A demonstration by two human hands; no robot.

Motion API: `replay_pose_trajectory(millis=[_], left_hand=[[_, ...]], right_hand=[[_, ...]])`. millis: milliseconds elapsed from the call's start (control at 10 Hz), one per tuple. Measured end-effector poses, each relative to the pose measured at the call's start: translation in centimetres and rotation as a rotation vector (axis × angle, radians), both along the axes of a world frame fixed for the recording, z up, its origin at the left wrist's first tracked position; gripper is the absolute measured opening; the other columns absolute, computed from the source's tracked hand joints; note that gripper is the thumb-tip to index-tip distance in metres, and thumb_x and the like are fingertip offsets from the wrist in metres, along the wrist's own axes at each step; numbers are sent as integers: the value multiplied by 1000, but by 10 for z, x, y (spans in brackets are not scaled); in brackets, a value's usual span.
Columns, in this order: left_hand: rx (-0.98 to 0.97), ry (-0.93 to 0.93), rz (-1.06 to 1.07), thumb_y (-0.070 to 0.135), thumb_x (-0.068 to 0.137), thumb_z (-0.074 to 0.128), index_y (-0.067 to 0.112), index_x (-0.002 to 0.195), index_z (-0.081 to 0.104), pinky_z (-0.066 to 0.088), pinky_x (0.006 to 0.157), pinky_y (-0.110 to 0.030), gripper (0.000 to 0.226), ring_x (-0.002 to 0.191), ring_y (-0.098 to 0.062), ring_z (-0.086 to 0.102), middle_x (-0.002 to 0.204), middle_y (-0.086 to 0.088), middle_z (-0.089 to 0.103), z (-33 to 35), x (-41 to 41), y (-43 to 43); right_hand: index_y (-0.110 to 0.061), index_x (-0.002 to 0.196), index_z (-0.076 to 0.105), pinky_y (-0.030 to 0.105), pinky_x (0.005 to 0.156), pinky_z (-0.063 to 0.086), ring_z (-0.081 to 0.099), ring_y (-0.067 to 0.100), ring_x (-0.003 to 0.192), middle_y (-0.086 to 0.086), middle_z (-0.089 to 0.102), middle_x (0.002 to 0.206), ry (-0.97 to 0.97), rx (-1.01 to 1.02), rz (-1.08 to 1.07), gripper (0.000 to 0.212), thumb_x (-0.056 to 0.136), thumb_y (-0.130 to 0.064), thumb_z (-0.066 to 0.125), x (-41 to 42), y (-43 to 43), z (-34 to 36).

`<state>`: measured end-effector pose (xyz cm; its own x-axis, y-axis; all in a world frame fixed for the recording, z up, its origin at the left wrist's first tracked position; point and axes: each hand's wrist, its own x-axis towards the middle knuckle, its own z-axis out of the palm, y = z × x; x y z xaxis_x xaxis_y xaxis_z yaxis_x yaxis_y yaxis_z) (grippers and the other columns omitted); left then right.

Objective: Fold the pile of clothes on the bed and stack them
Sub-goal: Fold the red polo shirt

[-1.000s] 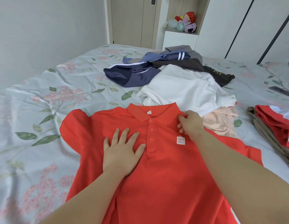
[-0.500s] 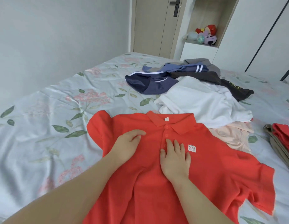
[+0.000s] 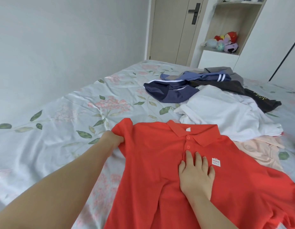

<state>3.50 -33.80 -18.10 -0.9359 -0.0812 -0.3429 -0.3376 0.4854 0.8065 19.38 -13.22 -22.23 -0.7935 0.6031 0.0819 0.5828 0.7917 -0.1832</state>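
Note:
A red polo shirt (image 3: 153, 162) lies face up on the bed, collar away from me, with a small white logo on its chest. My left hand (image 3: 113, 138) grips the shirt's left sleeve at its edge and bunches the cloth. My right hand (image 3: 195, 174) rests flat on the chest just below the buttons, fingers straight. Behind the shirt lies the unfolded pile: a white shirt (image 3: 226, 111), a navy garment with white stripes (image 3: 170, 93), a dark garment (image 3: 232, 87) and a pale pink one (image 3: 260, 151).
The floral bedsheet (image 3: 61, 123) stretches to the left as far as a plain wall. A door (image 3: 174, 30) and a shelf with plush toys (image 3: 226, 42) stand beyond the bed's far end.
My left hand slid from the chest out to the left sleeve and took hold of it. My right hand stays flat below the buttons. The view has turned left.

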Motion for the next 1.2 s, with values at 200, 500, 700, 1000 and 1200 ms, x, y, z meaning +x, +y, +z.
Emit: replay_pose_trajectory(millis=[200, 500, 700, 1000, 1200], left_hand=[[402, 126, 86, 12, 94, 50, 8, 108, 56, 50, 73, -36, 16, 83, -25, 58, 99, -14, 61, 13, 3, -3], [219, 29, 123, 32, 83, 71, 9, 83, 58, 43, 42, -23, 26, 55, -19, 54, 68, -5, 58, 8, 31, -67], [-156, 142, 27, 9, 82, 63, 17, 140, 27, 46, 62, -31, 69, 85, -29, 58, 98, -11, 57, 8, 53, -61], [-647, 346, -298, 51, 90, 47, 38, 143, 28, 14, 114, -45, 58, 145, -27, 3, 158, -2, 0, -19, 161, -11], [-377, 433, -192, 27, 85, 65, 18, 134, 47, 30, 106, -39, 52, 131, -32, 34, 149, -15, 25, -21, 236, -21]], right_hand=[[-36, 150, 8, 42, 117, 7, 5, 20, 147, -3, 13, 159, -9, 12, -6, 53, 99, -44, 17, 0, -1, 1], [-35, 150, 12, 43, 116, 8, 8, 21, 146, -2, 15, 158, -10, -5, -3, 52, 99, -43, 20, 0, 0, 0], [-35, 150, 10, 42, 117, 2, 0, 20, 147, -2, 7, 160, -69, -178, 101, 55, 99, -48, 23, 5, 12, 13], [-36, 146, 26, 35, 115, 12, 13, 11, 145, -10, 21, 156, -194, -162, 321, 51, 97, -49, 35, 103, 25, 34], [-26, 133, 49, 37, 106, 32, 36, 21, 132, -2, 41, 143, 117, -223, -18, 48, 89, -42, 59, 211, 22, 32]])
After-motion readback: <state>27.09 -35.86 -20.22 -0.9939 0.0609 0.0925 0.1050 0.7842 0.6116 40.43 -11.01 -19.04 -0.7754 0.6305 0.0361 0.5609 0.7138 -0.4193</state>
